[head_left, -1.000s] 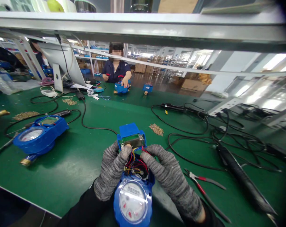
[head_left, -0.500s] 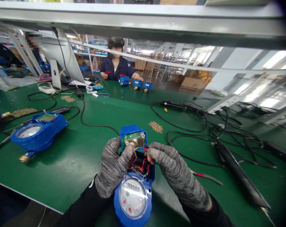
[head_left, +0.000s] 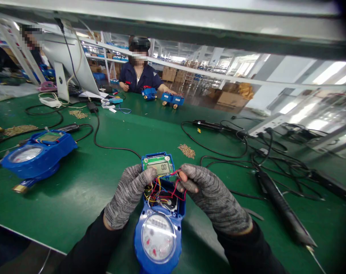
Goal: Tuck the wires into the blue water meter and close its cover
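A blue water meter (head_left: 158,238) with a round dial lies on the green bench in front of me, its upper housing open. Red, yellow and black wires (head_left: 161,190) fill the opening. Above them a green circuit board (head_left: 158,165) with a small display reading "00" is tipped up toward me. My left hand (head_left: 127,194), in a grey knit glove, grips the board's lower left edge. My right hand (head_left: 210,198), also gloved, pinches the red wires at the board's right side.
A second blue meter (head_left: 32,154) lies at the left. Piles of small brass screws (head_left: 187,150) dot the bench. A black electric screwdriver (head_left: 281,207) and tangled cables (head_left: 261,156) lie at the right. A person sits opposite with more blue meters (head_left: 168,99).
The circuit board has been tilted up so its display faces me. My hands shifted slightly with it. The person opposite slid the blue meters sideways.
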`<state>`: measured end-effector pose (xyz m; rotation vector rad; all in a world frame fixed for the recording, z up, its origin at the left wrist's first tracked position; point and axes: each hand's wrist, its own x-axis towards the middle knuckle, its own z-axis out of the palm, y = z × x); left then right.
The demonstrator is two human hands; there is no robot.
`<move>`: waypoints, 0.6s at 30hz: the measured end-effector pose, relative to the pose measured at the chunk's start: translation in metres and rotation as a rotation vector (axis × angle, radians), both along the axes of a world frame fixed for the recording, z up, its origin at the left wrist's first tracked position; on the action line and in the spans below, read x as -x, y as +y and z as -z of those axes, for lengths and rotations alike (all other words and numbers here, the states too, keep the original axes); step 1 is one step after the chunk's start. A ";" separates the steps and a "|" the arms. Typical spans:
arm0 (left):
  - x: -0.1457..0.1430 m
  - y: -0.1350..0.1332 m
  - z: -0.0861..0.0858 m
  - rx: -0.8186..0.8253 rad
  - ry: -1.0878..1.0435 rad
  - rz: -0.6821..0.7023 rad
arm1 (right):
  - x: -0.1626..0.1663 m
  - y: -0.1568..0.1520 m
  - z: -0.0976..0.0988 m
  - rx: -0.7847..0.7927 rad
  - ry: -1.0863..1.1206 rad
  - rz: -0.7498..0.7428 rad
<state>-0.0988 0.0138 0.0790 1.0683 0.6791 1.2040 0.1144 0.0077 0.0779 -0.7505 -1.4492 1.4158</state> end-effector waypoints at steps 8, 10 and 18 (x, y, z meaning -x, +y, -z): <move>0.001 0.002 -0.001 0.011 -0.028 -0.009 | 0.006 -0.008 -0.015 -0.161 -0.185 0.102; 0.000 0.001 -0.001 0.024 -0.025 -0.033 | 0.008 -0.011 -0.017 -0.218 -0.268 0.151; -0.004 -0.008 0.003 0.047 -0.043 -0.009 | 0.010 -0.020 -0.025 -0.846 -0.775 0.455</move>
